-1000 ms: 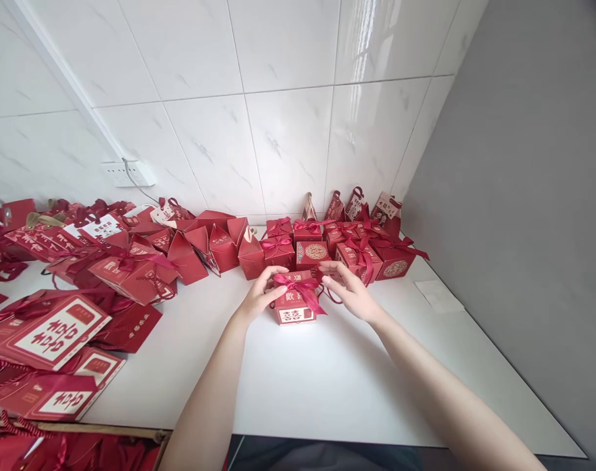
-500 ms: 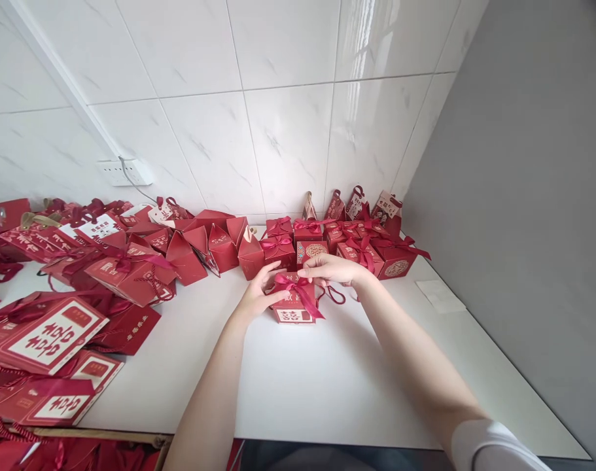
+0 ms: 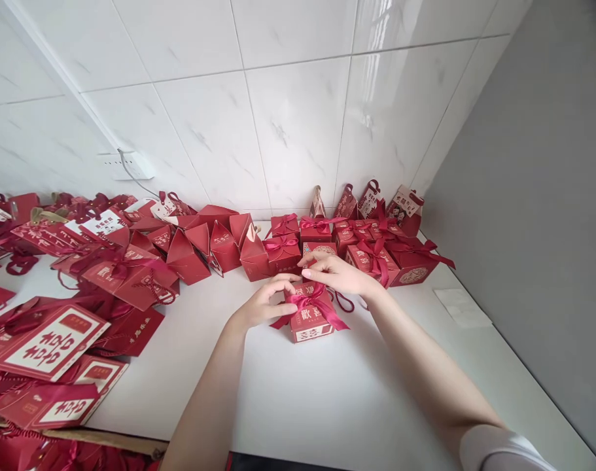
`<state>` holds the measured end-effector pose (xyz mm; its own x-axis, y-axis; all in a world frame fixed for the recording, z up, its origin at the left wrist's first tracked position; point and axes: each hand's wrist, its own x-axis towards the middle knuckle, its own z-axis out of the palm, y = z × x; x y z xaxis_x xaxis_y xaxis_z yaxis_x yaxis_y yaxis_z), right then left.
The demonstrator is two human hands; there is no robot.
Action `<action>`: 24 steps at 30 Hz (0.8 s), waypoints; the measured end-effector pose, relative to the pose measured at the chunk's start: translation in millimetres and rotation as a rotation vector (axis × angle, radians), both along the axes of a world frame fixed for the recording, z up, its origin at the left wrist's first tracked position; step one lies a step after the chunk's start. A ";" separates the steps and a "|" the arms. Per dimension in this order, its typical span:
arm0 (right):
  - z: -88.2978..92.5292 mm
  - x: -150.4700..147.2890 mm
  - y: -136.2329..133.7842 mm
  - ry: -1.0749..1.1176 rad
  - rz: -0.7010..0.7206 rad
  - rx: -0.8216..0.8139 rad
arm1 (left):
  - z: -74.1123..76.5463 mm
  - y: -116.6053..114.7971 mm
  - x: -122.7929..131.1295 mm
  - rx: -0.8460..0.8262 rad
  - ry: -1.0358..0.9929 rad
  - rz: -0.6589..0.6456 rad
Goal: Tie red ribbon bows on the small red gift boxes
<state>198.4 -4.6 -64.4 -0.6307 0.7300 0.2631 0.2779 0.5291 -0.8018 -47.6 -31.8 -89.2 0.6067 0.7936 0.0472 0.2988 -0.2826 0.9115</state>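
A small red gift box (image 3: 318,313) with gold lettering on its lid and a white panel in front stands on the white table. Around its top runs a dark pink satin ribbon bow (image 3: 311,298), tied, its tails hanging at both sides. My left hand (image 3: 263,302) is at the box's left, thumb against the bow and fingers curved above it, apart from the thumb. Just over the back of the lid, my right hand (image 3: 339,273) is spread with loosely bent fingers; I see nothing held in it. A twisted dark red cord (image 3: 343,301) lies behind the box.
Several ribboned red boxes (image 3: 414,265) stand along the tiled wall. Open red cartons (image 3: 224,247) line up to their left. Flattened-looking red boxes with white panels (image 3: 55,343) are piled at left. A white paper piece (image 3: 462,306) lies at right, near the grey panel (image 3: 533,196).
The view has shifted slightly. The gift box sits a little nearer and more turned, its bow spread wider. My right fingers have lifted off the ribbon, while my left thumb has come onto the bow.
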 end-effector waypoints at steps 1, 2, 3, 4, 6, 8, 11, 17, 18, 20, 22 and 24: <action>0.1 0.8 0.4 0.008 0.002 -0.005 | 7.0 3.0 1.1 0.032 0.063 -0.026; 0.5 1.4 0.6 0.015 0.004 -0.012 | 14.4 6.5 2.5 0.048 0.118 -0.052; 1.1 1.9 0.5 0.019 0.008 -0.021 | 21.9 10.4 3.9 0.046 0.155 -0.078; 2.1 2.4 -0.1 0.022 0.017 -0.030 | 28.9 14.7 5.3 0.032 0.173 -0.107; 5.1 3.7 -2.2 0.028 0.040 -0.040 | 39.8 23.7 7.7 -0.013 0.173 -0.176; 9.0 5.5 -5.0 0.033 0.051 -0.039 | 45.2 32.6 10.1 -0.047 0.171 -0.244; 14.5 8.3 -7.7 0.038 0.060 -0.039 | 45.7 42.6 13.9 -0.059 0.219 -0.276; 14.9 11.8 -4.1 -0.069 0.143 -0.098 | 47.2 45.2 19.4 -0.089 0.325 -0.231; 14.0 12.3 -3.4 -0.109 0.129 -0.107 | 47.7 44.0 20.2 -0.079 0.377 -0.192; 12.9 13.2 -2.7 -0.169 0.107 -0.137 | 48.3 40.8 22.7 -0.016 0.477 -0.107; 13.8 14.1 -3.3 -0.178 0.093 -0.180 | 49.5 37.5 26.3 0.065 0.510 -0.052; 16.7 15.0 -4.5 -0.155 0.070 -0.216 | 52.2 34.4 30.3 0.100 0.487 -0.033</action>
<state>213.4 -9.1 -47.7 -0.7025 0.7117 0.0027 0.3745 0.3730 -0.8489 -17.2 2.7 -37.0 0.6015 0.7798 -0.1732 0.6729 -0.3778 0.6360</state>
